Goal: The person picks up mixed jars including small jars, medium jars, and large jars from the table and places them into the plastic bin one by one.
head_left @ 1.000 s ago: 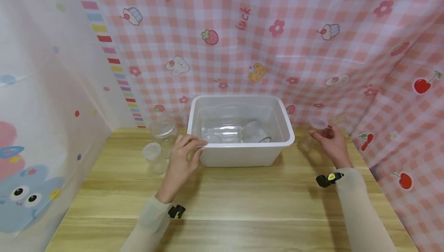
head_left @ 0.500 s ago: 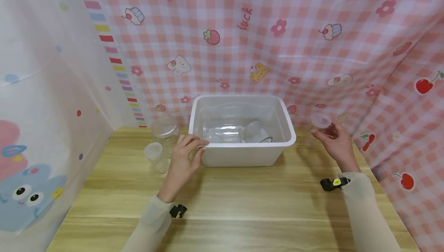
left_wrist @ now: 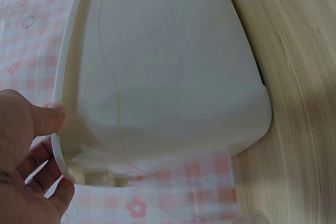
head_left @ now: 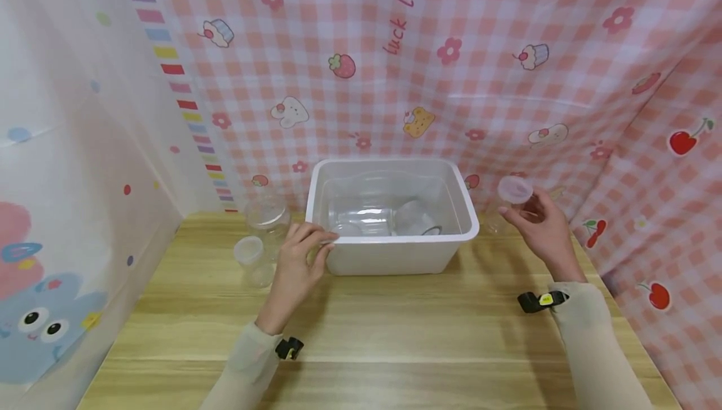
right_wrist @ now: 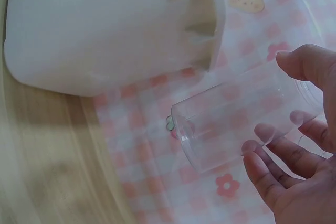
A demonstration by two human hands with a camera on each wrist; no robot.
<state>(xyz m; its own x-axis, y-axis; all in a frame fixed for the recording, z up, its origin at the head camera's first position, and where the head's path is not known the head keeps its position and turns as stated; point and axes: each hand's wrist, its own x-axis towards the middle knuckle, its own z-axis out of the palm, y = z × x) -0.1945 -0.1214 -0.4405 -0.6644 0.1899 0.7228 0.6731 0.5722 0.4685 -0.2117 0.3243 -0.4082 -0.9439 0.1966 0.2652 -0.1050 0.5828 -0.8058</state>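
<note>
A white plastic bin (head_left: 395, 257) stands upright at the back of the table. My left hand (head_left: 296, 269) grips its front-left rim; in the left wrist view the thumb (left_wrist: 50, 118) lies on one side of the rim and fingers on the other. Inside the bin lie clear jars, one at the left (head_left: 361, 219) and another at the right (head_left: 416, 215). To the right of the bin, my right hand (head_left: 543, 233) holds a clear jar (right_wrist: 231, 121) with a pale lid (head_left: 515, 189) between thumb and fingers. This jar is raised above the table, its bottom pointing toward the bin in the right wrist view.
Left of the bin stand a large clear jar (head_left: 269, 217) and a smaller one with a whitish lid (head_left: 249, 251). The wooden table (head_left: 406, 335) runs toward me. A pink checked cloth (head_left: 361, 109) hangs close behind the bin.
My right hand has lifted the clear jar off the table, up and slightly toward the back. The left hand has kept its grip on the bin's rim.
</note>
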